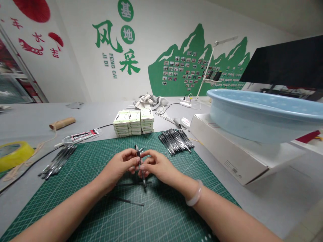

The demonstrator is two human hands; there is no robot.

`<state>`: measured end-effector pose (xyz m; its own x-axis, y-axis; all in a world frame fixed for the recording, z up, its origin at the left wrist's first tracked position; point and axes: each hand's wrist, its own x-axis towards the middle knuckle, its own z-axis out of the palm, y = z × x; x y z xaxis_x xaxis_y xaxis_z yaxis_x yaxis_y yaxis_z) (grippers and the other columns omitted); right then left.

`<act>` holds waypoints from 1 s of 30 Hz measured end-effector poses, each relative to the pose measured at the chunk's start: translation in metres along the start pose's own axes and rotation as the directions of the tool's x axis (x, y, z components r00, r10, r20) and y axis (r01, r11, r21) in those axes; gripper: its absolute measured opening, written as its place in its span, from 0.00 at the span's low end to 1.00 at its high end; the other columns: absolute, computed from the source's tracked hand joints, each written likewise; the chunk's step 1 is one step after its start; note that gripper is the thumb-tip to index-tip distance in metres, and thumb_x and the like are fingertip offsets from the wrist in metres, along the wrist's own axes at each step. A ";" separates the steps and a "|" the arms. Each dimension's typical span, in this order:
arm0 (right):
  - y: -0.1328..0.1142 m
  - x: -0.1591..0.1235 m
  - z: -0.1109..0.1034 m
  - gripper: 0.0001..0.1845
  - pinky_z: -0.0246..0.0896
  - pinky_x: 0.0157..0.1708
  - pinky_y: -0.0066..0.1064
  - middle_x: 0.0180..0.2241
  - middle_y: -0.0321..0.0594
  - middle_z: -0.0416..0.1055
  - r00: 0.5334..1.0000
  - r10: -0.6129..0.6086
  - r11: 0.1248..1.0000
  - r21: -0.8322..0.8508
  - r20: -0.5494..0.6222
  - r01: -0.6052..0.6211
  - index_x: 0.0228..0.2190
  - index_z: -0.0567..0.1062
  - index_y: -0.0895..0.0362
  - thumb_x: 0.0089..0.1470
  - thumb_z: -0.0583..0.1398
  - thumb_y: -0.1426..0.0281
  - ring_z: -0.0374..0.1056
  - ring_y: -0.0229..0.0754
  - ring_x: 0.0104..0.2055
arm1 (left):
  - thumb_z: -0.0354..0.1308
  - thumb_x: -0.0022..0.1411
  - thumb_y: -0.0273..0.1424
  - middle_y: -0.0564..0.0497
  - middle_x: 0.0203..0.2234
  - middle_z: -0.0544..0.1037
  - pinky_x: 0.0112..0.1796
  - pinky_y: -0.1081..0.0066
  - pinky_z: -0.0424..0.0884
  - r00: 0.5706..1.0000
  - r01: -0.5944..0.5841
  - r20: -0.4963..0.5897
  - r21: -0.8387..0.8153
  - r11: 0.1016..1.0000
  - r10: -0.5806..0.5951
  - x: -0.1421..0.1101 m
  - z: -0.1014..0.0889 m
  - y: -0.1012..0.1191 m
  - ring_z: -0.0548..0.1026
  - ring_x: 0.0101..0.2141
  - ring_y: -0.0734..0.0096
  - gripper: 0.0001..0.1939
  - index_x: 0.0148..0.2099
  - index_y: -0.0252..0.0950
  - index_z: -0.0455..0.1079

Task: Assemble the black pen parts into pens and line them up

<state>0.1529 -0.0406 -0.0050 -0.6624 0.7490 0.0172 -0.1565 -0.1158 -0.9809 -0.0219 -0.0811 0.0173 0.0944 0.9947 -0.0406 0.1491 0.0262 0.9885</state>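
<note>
Above the green cutting mat [101, 218], my left hand [125, 163] and my right hand [157, 165] meet with their fingertips on one dark pen [144, 180], held tilted and nearly upright. Both hands are closed around it. Small shiny tips stick out by the fingers, too small to name. Under my hands, a thin dark rod [128, 201] lies on the mat, and part of another dark stick [126, 184] shows behind the pen. Many black pens form a pile [176, 141] to the right, and a bundle of clear-and-dark pens [58, 161] lies on the left.
Stacked small boxes [133, 123] stand behind the mat. A blue basin [264, 117] rests on a white carton [227, 151] at right. Yellow tape [16, 156], a bamboo-like tube [62, 123] and a clear packet [82, 136] lie left. Cloths [150, 101] and a power strip [185, 104] lie behind.
</note>
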 end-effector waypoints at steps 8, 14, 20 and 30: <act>-0.007 0.002 -0.010 0.20 0.62 0.28 0.29 0.23 0.34 0.75 0.988 -0.070 0.997 0.000 -0.137 0.071 0.40 0.70 0.58 0.46 0.66 0.63 0.70 0.37 0.25 | 0.57 0.57 0.46 0.49 0.30 0.80 0.31 0.68 0.70 0.995 -0.042 -0.069 0.351 0.936 0.070 0.010 -0.021 -0.007 0.76 0.30 0.63 0.17 0.38 0.38 0.75; -0.012 0.005 -0.020 0.19 0.66 0.32 0.31 0.26 0.38 0.75 0.949 -0.090 0.993 0.043 -0.303 0.108 0.37 0.71 0.59 0.45 0.66 0.62 0.71 0.38 0.28 | 0.53 0.60 0.40 0.50 0.36 0.82 0.40 0.67 0.69 0.963 -0.157 -0.042 0.718 0.678 0.267 0.017 -0.027 -0.014 0.77 0.37 0.60 0.12 0.38 0.42 0.76; -0.014 0.005 -0.023 0.11 0.67 0.34 0.31 0.26 0.39 0.75 0.915 -0.111 0.992 0.015 -0.389 0.127 0.33 0.72 0.58 0.46 0.63 0.67 0.70 0.37 0.29 | 0.53 0.60 0.39 0.49 0.38 0.82 0.41 0.67 0.68 0.945 -0.119 -0.073 0.830 0.545 0.318 0.025 -0.045 -0.009 0.77 0.40 0.58 0.13 0.40 0.42 0.76; -0.012 0.006 -0.023 0.09 0.65 0.31 0.29 0.26 0.38 0.75 0.915 -0.098 0.995 -0.008 -0.391 0.103 0.31 0.72 0.58 0.46 0.62 0.69 0.69 0.36 0.27 | 0.53 0.60 0.40 0.49 0.37 0.82 0.39 0.67 0.67 0.952 -0.046 -0.117 0.857 0.513 0.282 0.029 -0.069 -0.013 0.77 0.39 0.58 0.13 0.39 0.42 0.76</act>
<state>0.1675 -0.0194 0.0020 -0.3047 0.9517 0.0362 -0.2183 -0.0328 -0.9753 -0.0895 -0.0458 0.0138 0.0165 0.9662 0.2573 0.9158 -0.1179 0.3840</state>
